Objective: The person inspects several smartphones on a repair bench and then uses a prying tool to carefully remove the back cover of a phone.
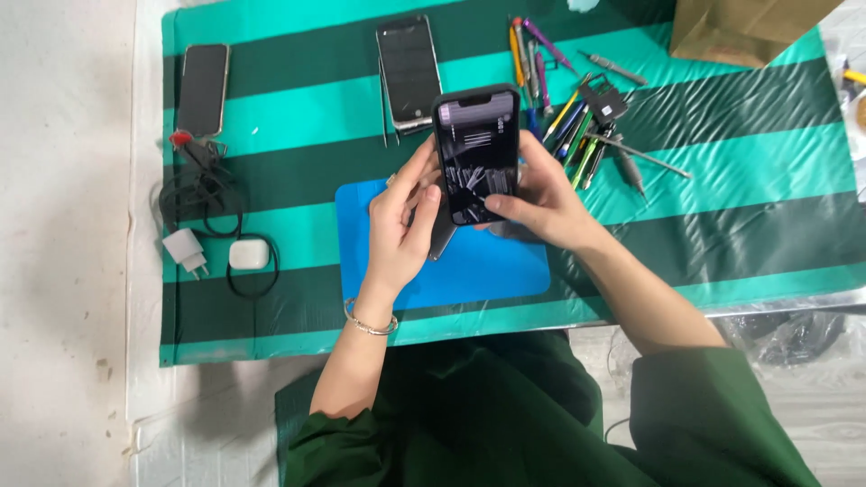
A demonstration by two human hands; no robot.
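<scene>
Both my hands hold a black smartphone [476, 151] upright above a blue work mat [487, 266], its lit screen facing me. My left hand [401, 225] grips its left edge, with a thin bracelet on the wrist. My right hand [537, 194] grips the right edge, thumb lying across the lower screen. A dark flat part [442, 242] shows just under the phone, between my hands.
On the green striped cloth [722, 180] lie a second phone [409, 70] at the top middle, a third phone [202, 88] at the top left, several screwdrivers and pens [577, 117], a black cable [203, 194], a white charger plug [185, 251], a white earbud case [249, 254] and a brown paper bag [744, 32].
</scene>
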